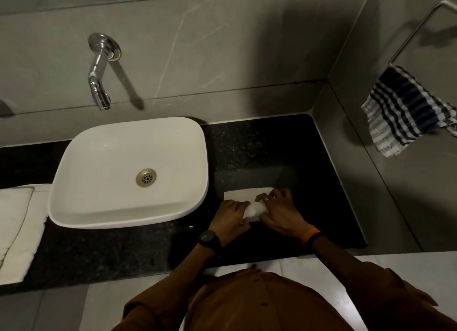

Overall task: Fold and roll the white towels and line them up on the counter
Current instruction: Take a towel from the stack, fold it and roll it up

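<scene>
Dim grey tiles wall in a speckled black stone counter (284,157), where a white rounded-square basin (128,172) sits under a chrome wall spout (99,83). Right of the basin, near the counter's front edge, lies a small white towel (243,195), folded into a narrow strip and partly rolled from its near end. The left hand (231,218) and the right hand (278,213) both close over the roll, fingers curled across its top and thumbs at the near side, while the unrolled tail lies flat toward the wall. Larger folded white towels (17,229) wait at the far left of the counter. A blue-and-white checked cloth (405,113) hangs from a rail on the right wall.

The towel looks light, soft and limp, so the roll will likely loosen or telescope if pressure eases. Holding near both ends, with even downward pressure and the tail kept flat, should keep it tight and straight. No finished rolls are visible, so the task seems early.
</scene>
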